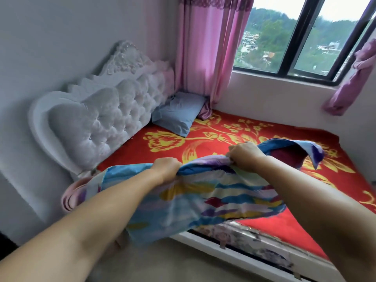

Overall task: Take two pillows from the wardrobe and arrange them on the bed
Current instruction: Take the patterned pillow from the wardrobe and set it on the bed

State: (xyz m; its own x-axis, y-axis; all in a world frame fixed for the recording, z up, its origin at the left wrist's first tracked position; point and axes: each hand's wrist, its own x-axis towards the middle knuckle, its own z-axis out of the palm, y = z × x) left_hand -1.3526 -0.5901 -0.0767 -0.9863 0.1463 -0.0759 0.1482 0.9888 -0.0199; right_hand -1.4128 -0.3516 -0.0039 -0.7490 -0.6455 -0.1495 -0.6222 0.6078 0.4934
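I hold a multicoloured pillow with blue, yellow and purple stripes in the air above the near edge of the bed. My left hand grips its upper edge on the left. My right hand grips the same edge further right. The pillow's far right corner flaps upward. A plain light blue pillow lies at the far corner of the bed, against the tufted white headboard. The bed is covered by a red blanket with yellow flowers.
A grey wall stands behind the headboard on the left. Pink curtains hang at the bed's far corner, and a tied curtain hangs at the right. A dark-framed window runs along the far side. Bare floor lies below me.
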